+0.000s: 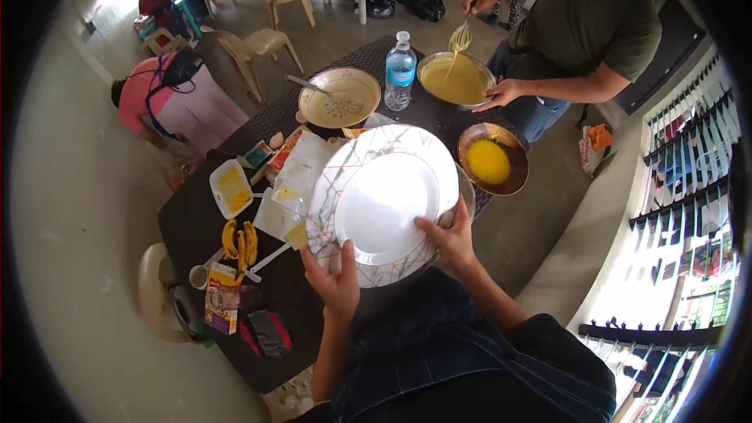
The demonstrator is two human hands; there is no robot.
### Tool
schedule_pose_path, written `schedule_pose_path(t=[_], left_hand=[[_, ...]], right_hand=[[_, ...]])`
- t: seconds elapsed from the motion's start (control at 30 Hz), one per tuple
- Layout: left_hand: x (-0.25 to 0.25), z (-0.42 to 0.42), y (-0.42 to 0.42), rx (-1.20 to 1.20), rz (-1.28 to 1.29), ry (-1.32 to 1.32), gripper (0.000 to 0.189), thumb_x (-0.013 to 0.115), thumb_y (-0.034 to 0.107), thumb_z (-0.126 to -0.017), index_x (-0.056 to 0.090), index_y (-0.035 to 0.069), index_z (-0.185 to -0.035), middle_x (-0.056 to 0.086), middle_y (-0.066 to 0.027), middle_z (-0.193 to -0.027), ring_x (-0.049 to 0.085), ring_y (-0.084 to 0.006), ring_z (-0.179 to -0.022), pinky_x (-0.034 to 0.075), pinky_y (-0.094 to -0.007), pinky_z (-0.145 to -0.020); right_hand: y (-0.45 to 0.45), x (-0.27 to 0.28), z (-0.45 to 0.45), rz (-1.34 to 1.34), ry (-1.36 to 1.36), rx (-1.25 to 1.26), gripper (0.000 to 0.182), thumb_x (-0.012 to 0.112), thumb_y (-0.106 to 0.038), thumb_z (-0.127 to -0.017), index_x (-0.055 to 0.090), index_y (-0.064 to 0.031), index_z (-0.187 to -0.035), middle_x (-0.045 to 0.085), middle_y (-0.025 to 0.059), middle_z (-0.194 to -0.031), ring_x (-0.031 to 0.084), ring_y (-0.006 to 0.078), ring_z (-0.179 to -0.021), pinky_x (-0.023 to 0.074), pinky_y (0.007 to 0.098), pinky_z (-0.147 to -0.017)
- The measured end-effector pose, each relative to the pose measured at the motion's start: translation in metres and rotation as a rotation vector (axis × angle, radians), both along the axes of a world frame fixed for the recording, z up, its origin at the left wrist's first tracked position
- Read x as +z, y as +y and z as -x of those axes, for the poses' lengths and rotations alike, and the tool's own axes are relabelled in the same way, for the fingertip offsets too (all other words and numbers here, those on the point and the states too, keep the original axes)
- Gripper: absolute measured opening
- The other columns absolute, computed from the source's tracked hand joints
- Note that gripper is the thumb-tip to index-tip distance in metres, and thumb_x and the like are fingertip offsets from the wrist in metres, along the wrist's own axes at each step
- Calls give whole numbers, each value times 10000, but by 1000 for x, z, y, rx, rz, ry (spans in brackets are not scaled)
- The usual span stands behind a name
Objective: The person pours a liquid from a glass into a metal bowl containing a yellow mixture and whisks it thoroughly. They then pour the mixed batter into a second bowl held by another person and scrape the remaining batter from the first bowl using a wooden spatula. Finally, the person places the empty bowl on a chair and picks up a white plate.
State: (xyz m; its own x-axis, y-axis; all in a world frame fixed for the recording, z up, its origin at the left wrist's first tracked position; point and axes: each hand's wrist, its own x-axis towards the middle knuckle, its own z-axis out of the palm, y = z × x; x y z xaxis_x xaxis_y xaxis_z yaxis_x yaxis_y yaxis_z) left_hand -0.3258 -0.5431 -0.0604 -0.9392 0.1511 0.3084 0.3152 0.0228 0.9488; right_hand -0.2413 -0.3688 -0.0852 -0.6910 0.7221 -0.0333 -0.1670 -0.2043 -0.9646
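A white oval plate [385, 205] with a grey marbled rim and thin copper-coloured lines is held up in front of me, above the table's near side. My left hand [338, 279] grips its lower left rim, thumb on top. On the right rim, my right hand [452, 235] holds it with the thumb pressed on the upper face. Part of a clear bowl [467, 188] shows behind the plate's right edge; the rest is hidden. A crumpled white sheet [302, 164] lies just left of the plate.
Across the dark woven table [288, 311], a co-worker [587, 29] lifts a whisk [460, 38] over a bowl of batter [449, 79]. Nearby are a water bottle [400, 73], a patterned bowl [341, 97], a copper-coloured bowl [508, 179], bananas [241, 244], a foam tray [229, 188] and a carton [222, 299].
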Motion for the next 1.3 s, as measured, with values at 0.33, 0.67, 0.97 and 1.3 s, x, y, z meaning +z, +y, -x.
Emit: schedule_pose_path(t=[0.33, 0.67, 0.97, 1.3], left_hand=[[-3, 6, 40, -8, 18, -122, 553, 642, 111, -879, 365, -156, -1276, 538, -228, -1172, 537, -239, -1044, 423, -340, -925], [-23, -22, 142, -57, 26, -377, 488, 468, 228, -990, 342, -125, -1303, 518, -203, -1215, 495, -208, -1088, 376, -314, -959], [-28, -64, 194, 186, -79, -357, 395, 452, 174, -987, 388, -100, -1264, 547, -146, -1095, 501, -173, -982, 398, -300, -887], [-15, -49, 187, 150, -145, -455, 574, 471, 265, -981, 277, -122, -1357, 441, -201, -1307, 426, -230, -1188, 310, -333, -1026]], right_hand=[[29, -14, -4, 42, 73, -149, 629, 702, 14, -777, 378, 11, -1316, 547, 109, -1200, 559, 183, -1057, 481, 304, -883], [139, -25, -37, -68, -148, -139, 419, 663, -44, -801, 502, 49, -1176, 622, 108, -1058, 561, 139, -966, 457, 289, -864], [206, -15, -52, -171, -138, 79, 441, 670, -71, -832, 471, 46, -1207, 600, 106, -1081, 556, 150, -966, 454, 290, -866], [202, -10, -43, -115, -79, 133, 470, 662, -26, -837, 434, 50, -1241, 572, 94, -1149, 521, 134, -1049, 422, 270, -913]])
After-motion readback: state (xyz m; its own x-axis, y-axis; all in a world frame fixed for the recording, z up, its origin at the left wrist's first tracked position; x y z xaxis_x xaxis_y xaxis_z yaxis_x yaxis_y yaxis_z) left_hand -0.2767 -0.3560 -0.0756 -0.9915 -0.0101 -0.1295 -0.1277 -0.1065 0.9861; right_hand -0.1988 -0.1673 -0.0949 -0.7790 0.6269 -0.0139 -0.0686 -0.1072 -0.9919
